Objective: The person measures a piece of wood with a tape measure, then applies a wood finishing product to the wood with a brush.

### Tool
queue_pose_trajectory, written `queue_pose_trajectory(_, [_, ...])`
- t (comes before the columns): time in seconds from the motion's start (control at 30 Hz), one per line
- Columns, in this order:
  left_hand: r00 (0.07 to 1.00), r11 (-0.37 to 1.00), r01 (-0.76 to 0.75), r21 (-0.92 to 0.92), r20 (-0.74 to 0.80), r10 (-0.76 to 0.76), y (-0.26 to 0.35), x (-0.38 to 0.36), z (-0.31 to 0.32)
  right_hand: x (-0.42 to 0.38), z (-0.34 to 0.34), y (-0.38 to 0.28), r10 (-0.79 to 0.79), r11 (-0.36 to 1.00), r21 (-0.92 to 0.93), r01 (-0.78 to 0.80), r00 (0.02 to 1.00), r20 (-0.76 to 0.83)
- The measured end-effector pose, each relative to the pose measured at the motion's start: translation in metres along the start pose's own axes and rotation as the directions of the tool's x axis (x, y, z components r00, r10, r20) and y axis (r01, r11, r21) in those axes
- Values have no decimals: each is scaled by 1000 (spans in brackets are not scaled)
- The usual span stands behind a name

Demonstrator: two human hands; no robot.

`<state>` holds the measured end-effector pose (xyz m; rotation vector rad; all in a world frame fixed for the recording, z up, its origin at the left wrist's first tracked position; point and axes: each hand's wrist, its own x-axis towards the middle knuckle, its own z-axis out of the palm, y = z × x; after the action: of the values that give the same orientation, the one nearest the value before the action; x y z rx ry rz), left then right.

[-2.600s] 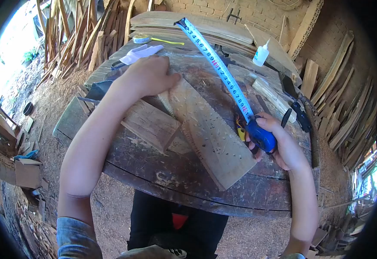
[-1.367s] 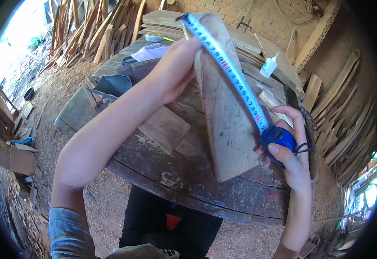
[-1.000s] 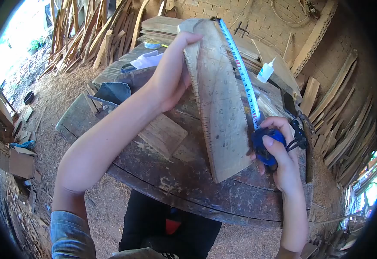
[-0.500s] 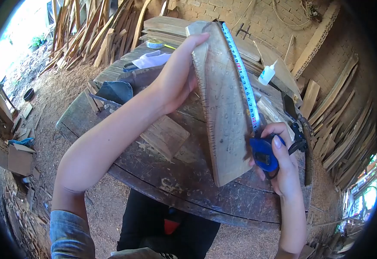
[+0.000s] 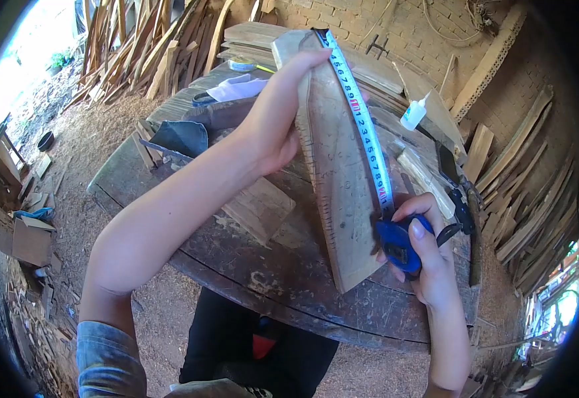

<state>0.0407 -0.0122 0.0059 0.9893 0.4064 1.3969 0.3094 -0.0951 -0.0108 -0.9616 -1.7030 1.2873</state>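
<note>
My left hand point(image 5: 283, 113) grips the upper left side of a wooden board point(image 5: 342, 172), its thumb lying across the face near the top. The board is tilted up over the table, wide in the middle, with dark marks along its left edge. In my right hand point(image 5: 425, 245) is a blue tape measure point(image 5: 399, 247), held at the board's lower right. Its white blade point(image 5: 362, 119) runs up the right edge of the board to the top, where the end sits at the dark corner beside my left thumb. My left fingers are mostly hidden behind the board.
On the worn wooden table point(image 5: 276, 265) lie a wood piece point(image 5: 259, 209), a dark curved scrap point(image 5: 180, 138), a white cloth point(image 5: 237, 88), a tape roll point(image 5: 241, 64), a glue bottle point(image 5: 414, 114) and a black phone point(image 5: 447, 162). Wood strips point(image 5: 521, 192) lean against the wall.
The blade has shifted left onto the board's edge, nearer my left thumb. My right hand and the tape case have moved slightly left and down. The board has turned a little.
</note>
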Motion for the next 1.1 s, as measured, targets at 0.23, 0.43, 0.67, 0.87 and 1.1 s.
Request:
queue_pose_trajectory(0.23, [998,996,27,79,-61,-22,-1,4,-4,-1,0,2,14,996,83,-15,1000,7])
queue_pose_trajectory(0.43, [995,999,31,40,-99,-27,1,9,-15,1,-7,6,46,998,51,-48,999,27])
queue_pose_trajectory(0.67, [982,984,-165,66,-79,170,27,26,-51,3,-5,-5,61,998,0,-61,997,-37])
queue_pose_trajectory(0.87, [969,965,-234,-115,-106,223,44,25,-49,13,-27,13,148,986,-84,-147,989,8])
queue_pose_trajectory(1.1, [933,923,-361,-133,-58,356,54,19,-41,16,-22,12,190,958,-196,-209,975,-112])
